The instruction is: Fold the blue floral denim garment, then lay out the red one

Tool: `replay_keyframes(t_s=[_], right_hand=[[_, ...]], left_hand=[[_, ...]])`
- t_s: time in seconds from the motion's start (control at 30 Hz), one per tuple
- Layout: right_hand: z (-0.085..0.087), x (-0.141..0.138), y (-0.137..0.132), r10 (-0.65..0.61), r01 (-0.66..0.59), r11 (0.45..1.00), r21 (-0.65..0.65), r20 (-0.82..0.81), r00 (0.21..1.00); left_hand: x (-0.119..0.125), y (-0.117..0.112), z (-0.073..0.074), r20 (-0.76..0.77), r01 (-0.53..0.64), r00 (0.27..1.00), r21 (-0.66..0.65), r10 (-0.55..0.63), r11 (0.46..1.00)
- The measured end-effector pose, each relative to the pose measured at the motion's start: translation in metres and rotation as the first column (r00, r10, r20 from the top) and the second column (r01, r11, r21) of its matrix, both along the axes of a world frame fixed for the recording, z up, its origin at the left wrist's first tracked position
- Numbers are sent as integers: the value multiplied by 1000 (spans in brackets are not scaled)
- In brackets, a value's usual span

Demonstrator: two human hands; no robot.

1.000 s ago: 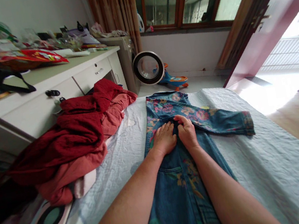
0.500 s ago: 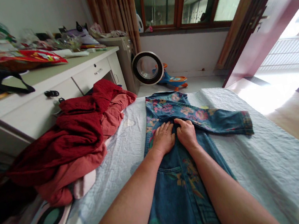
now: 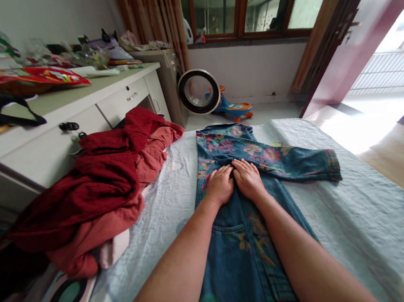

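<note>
Denim garment (image 3: pixel 227 261) lies lengthwise on the quilted sheet (image 3: pixel 366 221), its near part looking already laid flat. Farther on, the left hand (image 3: pixel 220 184) and right hand (image 3: pixel 248 176) rest on it side by side, both flattened, gripping nothing (so I judge). From beyond them, one floral sleeve (image 3: pixel 298 165) is left stretching out to the right, unfolded.

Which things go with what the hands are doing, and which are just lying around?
Part of the job:
- long blue denim garment with a flower pattern, with the left hand and right hand resting on it
- pale blue quilted bed cover, under the garment

Just lying about, it seems:
- crumpled dark-red and coral cloth heap
- shiny red packet
- blue-and-orange toy
</note>
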State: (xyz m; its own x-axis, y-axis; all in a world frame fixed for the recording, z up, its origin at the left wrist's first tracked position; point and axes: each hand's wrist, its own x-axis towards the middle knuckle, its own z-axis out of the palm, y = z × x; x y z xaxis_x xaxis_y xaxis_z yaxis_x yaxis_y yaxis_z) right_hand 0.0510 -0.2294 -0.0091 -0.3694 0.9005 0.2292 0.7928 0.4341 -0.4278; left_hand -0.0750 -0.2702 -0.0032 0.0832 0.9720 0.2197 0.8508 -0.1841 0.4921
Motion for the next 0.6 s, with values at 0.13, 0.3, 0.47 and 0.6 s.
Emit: replay_keyframes(t_s=[0.13,0.3,0.47,0.6], right_hand=[[0,0,0,-24,24,1000,-2,95,995],[1,-2,0,-49,52,999,-15,159,986],[3,-2,-2,-35,33,999,20,105,994],[5,-2,-3,23,-27,999,35,132,991]], left_hand=[[0,0,-1,11,-17,1000,18,17,1000],[0,0,-4,6,-30,1000,51,30,998],[0,1,-4,19,-16,1000,74,14,997],[-1,1,-3,48,-53,998,60,50,997]])
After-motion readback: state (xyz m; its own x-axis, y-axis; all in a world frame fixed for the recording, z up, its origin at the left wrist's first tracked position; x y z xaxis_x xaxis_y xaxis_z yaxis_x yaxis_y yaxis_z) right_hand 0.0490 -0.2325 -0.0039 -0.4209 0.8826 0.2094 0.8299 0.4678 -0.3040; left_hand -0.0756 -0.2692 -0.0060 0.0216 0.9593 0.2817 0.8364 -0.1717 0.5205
